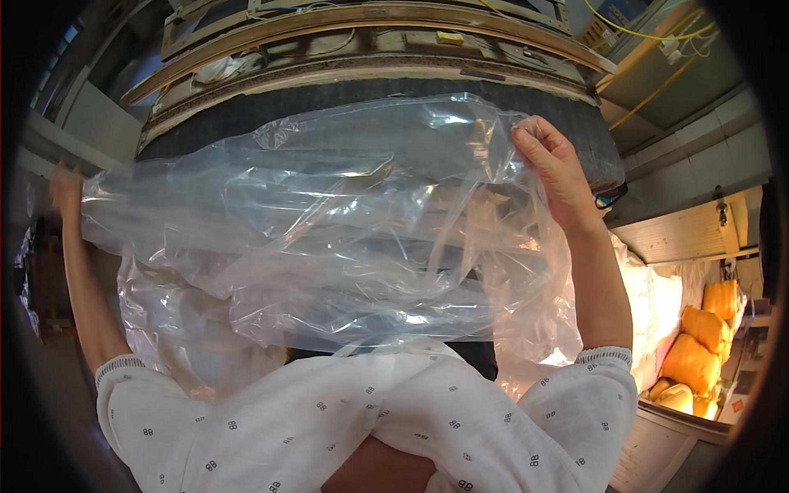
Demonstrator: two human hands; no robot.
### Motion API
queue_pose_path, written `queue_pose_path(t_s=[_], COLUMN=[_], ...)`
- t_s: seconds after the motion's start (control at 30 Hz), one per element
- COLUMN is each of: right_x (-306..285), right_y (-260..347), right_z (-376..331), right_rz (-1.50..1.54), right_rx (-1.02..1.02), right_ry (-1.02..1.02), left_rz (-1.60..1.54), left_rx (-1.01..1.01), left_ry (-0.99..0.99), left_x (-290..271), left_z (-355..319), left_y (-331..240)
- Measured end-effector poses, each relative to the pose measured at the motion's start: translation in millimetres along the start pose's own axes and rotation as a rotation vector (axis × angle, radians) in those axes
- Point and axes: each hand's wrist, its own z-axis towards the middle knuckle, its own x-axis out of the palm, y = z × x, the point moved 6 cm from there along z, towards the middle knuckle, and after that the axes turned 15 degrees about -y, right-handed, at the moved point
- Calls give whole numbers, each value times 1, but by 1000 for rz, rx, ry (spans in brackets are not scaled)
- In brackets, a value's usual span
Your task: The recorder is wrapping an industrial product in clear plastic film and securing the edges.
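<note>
— Since it is spread so wide between the two raised arms, how is the clear plastic sheet (pixel 329 222) likely to handle?

— It is judged to be very light, thin and limp. It is seen crumpled, folded over itself and glossy, so it is probably slippery and easily torn if snagged.

— Where is it held?

— Its upper right edge is pinched by the right hand (pixel 555 168), with the fingers closed on a gathered fold. The left hand (pixel 64 187) is raised at the sheet's far left end, but it is blurred and near the picture's rim; whether its fingers are closed on the film cannot be told.

— And where does the sheet lie?

— It is stretched in front of the chest, above the white patterned shirt (pixel 370 427), and it hangs before a dark padded slab (pixel 592 135) with a wooden frame (pixel 353 25) stacked behind it. Yellow filled sacks (pixel 699 345) are seen well apart, low on the right.

— Where is hold best taken?

— At the edges or corners, with bunched film, since a flat pinch would likely slip.
</note>
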Motion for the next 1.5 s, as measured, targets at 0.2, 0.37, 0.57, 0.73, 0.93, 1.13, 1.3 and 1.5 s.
queue_pose_path(t_s=[0.2, 0.37, 0.57, 0.73, 0.93, 1.13, 1.3, 1.5], right_x=[-22, -23, -91, -94, -72, -88, -146, -282], right_y=[14, 32, 4, -66, -124, -170, -233, -207], right_z=[-33, -39, -50, -76, -141, -198, -248, -306], right_rz=[-81, -147, -592, -562, -366, -604, -1390, -1515], right_rx=[-174, -313, -254, -79, 362, -94, -61, 78], right_ry=[-174, -176, 39, 279, 610, 305, 309, -326], left_rz=[-1702, -1992, -2155, -1924, -1560, -1157, -780, -687], left_rx=[93, -93, -249, -332, -384, -491, -727, -158], left_ry=[408, 847, 615, 514, 473, 518, 428, -18], left_x=[-397, -470, -486, -422, -343, -227, -127, -92], left_z=[92, 82, 59, 25, -22, -106, -166, -106], left_y=[-491, -574, -591, -553, -450, -272, -80, -153])
